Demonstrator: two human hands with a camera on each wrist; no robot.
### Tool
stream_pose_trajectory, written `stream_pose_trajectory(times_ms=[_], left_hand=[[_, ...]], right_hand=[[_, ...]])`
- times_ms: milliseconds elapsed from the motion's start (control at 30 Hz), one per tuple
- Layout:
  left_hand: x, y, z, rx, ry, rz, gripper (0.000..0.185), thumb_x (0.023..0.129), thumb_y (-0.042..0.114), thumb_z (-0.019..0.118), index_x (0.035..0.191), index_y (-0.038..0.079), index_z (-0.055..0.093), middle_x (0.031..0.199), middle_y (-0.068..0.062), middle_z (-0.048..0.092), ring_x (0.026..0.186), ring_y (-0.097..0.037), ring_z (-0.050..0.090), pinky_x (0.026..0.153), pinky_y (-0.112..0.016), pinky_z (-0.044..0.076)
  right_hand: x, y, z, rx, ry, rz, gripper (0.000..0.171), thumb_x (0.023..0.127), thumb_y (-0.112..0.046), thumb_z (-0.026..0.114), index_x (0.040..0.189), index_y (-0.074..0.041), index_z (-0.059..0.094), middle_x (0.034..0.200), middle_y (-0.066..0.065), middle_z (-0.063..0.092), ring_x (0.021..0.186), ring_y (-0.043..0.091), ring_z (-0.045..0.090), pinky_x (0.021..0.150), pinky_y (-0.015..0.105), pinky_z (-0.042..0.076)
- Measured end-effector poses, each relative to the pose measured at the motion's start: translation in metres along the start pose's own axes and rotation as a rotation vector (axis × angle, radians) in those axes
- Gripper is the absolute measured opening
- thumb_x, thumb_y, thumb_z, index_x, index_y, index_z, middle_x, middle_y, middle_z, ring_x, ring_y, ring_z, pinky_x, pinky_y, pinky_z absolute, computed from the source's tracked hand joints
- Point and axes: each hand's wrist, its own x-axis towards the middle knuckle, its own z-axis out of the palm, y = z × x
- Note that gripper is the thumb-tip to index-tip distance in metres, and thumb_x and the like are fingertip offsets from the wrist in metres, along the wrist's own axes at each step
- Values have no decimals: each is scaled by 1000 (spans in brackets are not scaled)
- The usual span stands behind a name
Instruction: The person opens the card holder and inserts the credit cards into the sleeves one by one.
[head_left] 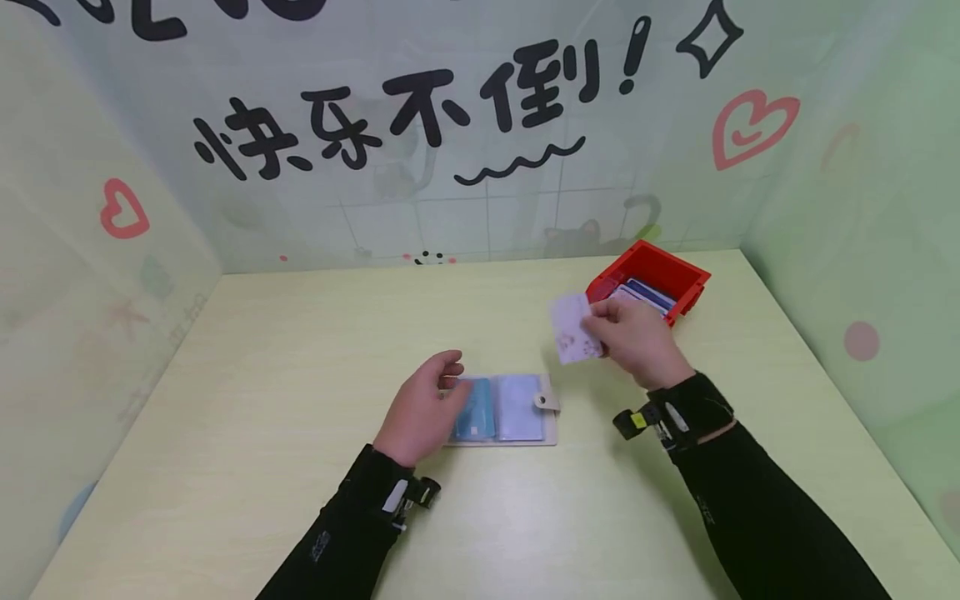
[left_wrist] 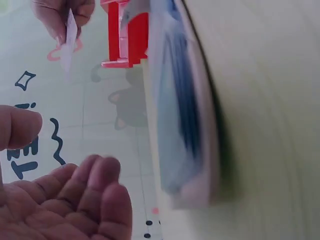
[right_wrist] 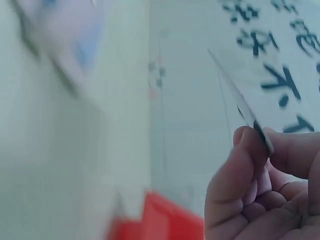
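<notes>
My right hand point(head_left: 637, 337) pinches a pale pink-lilac card point(head_left: 572, 327) between thumb and fingers, raised over the table. In the right wrist view the card point(right_wrist: 240, 95) shows almost edge-on. My left hand point(head_left: 429, 408) has relaxed fingers with nothing in them and overlaps the left side of an opened card holder point(head_left: 551, 425) in the head view. A blue card point(head_left: 477, 412) sits in a clear pocket there, beside a pale lilac page point(head_left: 520, 407). The snap strap point(head_left: 546, 401) sticks out to the right. In the left wrist view the holder point(left_wrist: 185, 130) looks thick with several layers.
A red bin point(head_left: 678, 271) with several cards point(head_left: 648, 293) stands at the back right of the light wooden table point(head_left: 315, 333), just behind my right hand. Printed curtains point(head_left: 480, 225) enclose the back and both sides.
</notes>
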Motion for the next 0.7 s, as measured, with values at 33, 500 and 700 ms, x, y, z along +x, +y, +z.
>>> stream_pose_trajectory(times_ms=[33, 500, 700], left_hand=[[0, 2, 1, -23, -11, 8, 54, 106, 28, 59, 155, 7, 49, 142, -10, 65, 125, -27, 65, 109, -49, 51], [3, 7, 19, -82, -47, -21, 64, 101, 17, 70, 159, 8, 44, 109, -8, 71, 83, -15, 68, 75, -31, 57], [6, 2, 13, 83, -6, -77, 56, 103, 17, 65, 156, 6, 49, 99, -5, 69, 85, -17, 64, 79, -33, 55]], right_hand=[[-3, 0, 10, 50, -45, 1, 39, 106, -28, 64, 138, -5, 65, 122, 17, 72, 96, 27, 68, 78, 24, 59], [-31, 4, 88, 55, -180, -85, 44, 104, -22, 66, 145, -6, 62, 120, 7, 75, 97, 21, 67, 89, 33, 62], [-32, 11, 83, -240, -164, -168, 45, 97, -21, 76, 141, -11, 68, 133, 6, 70, 117, 26, 64, 98, 40, 60]])
